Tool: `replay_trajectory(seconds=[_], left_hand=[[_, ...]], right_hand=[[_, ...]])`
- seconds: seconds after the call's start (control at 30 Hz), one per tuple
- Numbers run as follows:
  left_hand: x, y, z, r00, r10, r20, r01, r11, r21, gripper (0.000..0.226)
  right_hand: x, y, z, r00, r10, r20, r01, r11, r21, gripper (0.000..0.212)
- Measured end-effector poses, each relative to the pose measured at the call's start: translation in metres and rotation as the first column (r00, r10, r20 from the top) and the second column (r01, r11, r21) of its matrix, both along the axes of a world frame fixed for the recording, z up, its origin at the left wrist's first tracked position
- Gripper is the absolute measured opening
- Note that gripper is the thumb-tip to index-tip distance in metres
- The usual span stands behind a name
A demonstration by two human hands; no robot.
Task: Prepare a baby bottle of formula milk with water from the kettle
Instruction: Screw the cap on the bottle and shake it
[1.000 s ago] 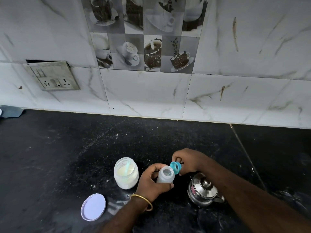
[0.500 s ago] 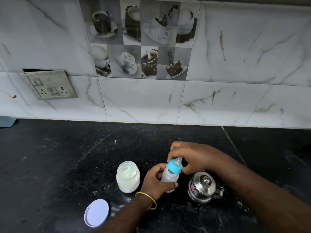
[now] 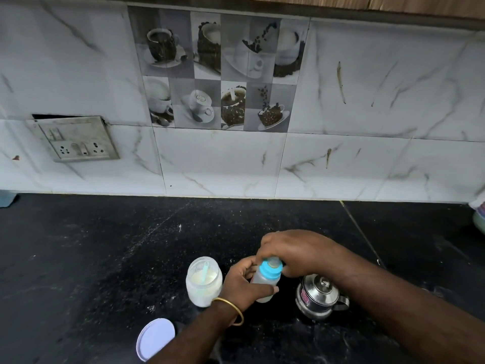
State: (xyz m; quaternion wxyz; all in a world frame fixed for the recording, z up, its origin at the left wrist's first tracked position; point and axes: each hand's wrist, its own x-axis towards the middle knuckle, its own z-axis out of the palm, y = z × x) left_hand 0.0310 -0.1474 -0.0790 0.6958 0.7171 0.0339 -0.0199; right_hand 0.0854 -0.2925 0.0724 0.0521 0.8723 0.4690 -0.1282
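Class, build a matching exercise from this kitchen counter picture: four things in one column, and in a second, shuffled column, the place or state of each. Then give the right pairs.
Things
1. baby bottle
2. formula jar
3. jar lid
4. steel kettle

Places or states
A. lies flat on the counter, near the left forearm
B. stands open, a scoop inside
C. gripped by the left hand, blue cap under the right hand
D. stands lidded, below the right forearm

Pairs: 1-C, 2-B, 3-A, 4-D
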Motion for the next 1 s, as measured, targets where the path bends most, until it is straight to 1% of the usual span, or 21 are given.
replay_trajectory(seconds=[0.03,0.07,0.1,0.17,0.2,0.23,0.27,0.3,0.33,0.4,0.43,0.5,0.53,0.57,0.63,0.7,0.77,0.8,0.87,0.93,1.0], left_hand=[[0.000,0.001,-0.001,1.000,0.004,0.004,-0.004,1.000,0.010,0.066],[-0.001,0.003,-0.002,1.000,0.008,0.010,-0.008,1.000,0.016,0.065],[0.000,0.004,-0.003,1.000,0.015,0.014,-0.015,1.000,0.015,0.065],[0.000,0.006,-0.003,1.000,0.018,0.015,-0.018,1.000,0.007,0.068],[0.001,0.007,-0.002,1.000,0.012,0.015,-0.012,1.000,0.005,0.069],[0.001,0.007,-0.002,1.000,0.004,0.013,-0.004,1.000,0.007,0.069],[0.001,0.008,-0.001,1.000,-0.005,0.015,0.004,1.000,0.015,0.068],[0.000,0.008,0.000,1.000,-0.011,0.018,0.010,1.000,0.023,0.065],[0.000,0.007,0.000,1.000,-0.014,0.022,0.013,1.000,0.026,0.063],[0.000,0.007,0.000,1.000,-0.009,0.021,0.008,1.000,0.017,0.064],[0.000,0.007,0.000,1.000,-0.008,0.017,0.008,1.000,0.011,0.065],[0.000,0.007,0.001,1.000,-0.017,0.023,0.017,1.000,0.017,0.063],[0.000,0.008,0.002,0.999,-0.020,0.026,0.019,1.000,0.019,0.062],[0.000,0.008,0.003,0.999,-0.021,0.027,0.020,1.000,0.017,0.062],[-0.001,0.009,0.006,0.999,-0.025,0.025,0.025,1.000,0.002,0.062],[-0.001,0.010,0.007,0.999,-0.034,0.029,0.034,0.999,-0.004,0.059],[-0.002,0.011,0.009,0.999,-0.031,0.035,0.032,0.999,-0.027,0.058],[-0.003,0.012,0.011,0.999,-0.031,0.042,0.033,0.999,-0.037,0.060],[-0.003,0.014,0.015,0.997,-0.048,0.056,0.050,0.998,-0.047,0.063],[-0.002,0.015,0.020,0.995,-0.085,0.059,0.088,0.995,-0.053,0.063],[0.000,0.016,0.022,0.991,-0.123,0.051,0.127,0.988,-0.084,0.063]], right_hand=[[0.000,0.001,0.002,0.998,-0.046,0.045,0.048,0.998,-0.038,0.034],[0.001,0.002,0.003,0.992,-0.097,0.075,0.103,0.991,-0.082,0.044],[0.001,0.002,0.004,0.988,-0.139,0.067,0.146,0.984,-0.104,0.055],[0.001,0.002,0.005,0.988,-0.151,-0.015,0.149,0.984,-0.098,0.068],[0.000,0.002,0.006,0.991,-0.128,-0.041,0.124,0.988,-0.088,0.067],[-0.002,0.003,0.005,0.993,-0.112,-0.027,0.110,0.991,-0.076,0.059],[-0.003,0.004,0.005,0.993,-0.115,0.025,0.116,0.990,-0.078,0.048],[-0.004,0.005,0.004,0.988,-0.132,0.076,0.139,0.987,-0.085,0.045],[-0.003,0.006,0.002,0.984,-0.153,0.094,0.161,0.983,-0.091,0.050],[-0.002,0.006,0.003,0.987,-0.156,0.037,0.159,0.983,-0.090,0.061],[-0.003,0.007,0.005,0.990,-0.142,0.017,0.143,0.986,-0.088,0.059],[-0.002,0.007,0.005,0.985,-0.153,0.075,0.158,0.985,-0.071,0.045],[-0.001,0.006,0.004,0.980,-0.176,0.090,0.182,0.982,-0.054,0.046],[-0.001,0.005,0.003,0.980,-0.187,0.066,0.189,0.982,-0.029,0.050],[-0.001,0.003,0.003,0.983,-0.184,-0.021,0.184,0.983,-0.002,0.055],[-0.002,0.001,0.004,0.979,-0.203,0.018,0.203,0.979,0.008,0.048],[-0.001,-0.002,0.002,0.969,-0.238,0.065,0.235,0.971,0.051,0.051],[0.001,-0.004,-0.003,0.968,-0.252,0.009,0.250,0.963,0.097,0.056],[0.001,-0.009,-0.009,0.944,-0.233,-0.233,0.279,0.942,0.186,0.071],[0.002,-0.011,-0.017,0.889,-0.203,-0.411,0.328,0.907,0.263,0.079],[0.000,-0.010,-0.030,0.802,-0.204,-0.562,0.443,0.834,0.329,0.082]])
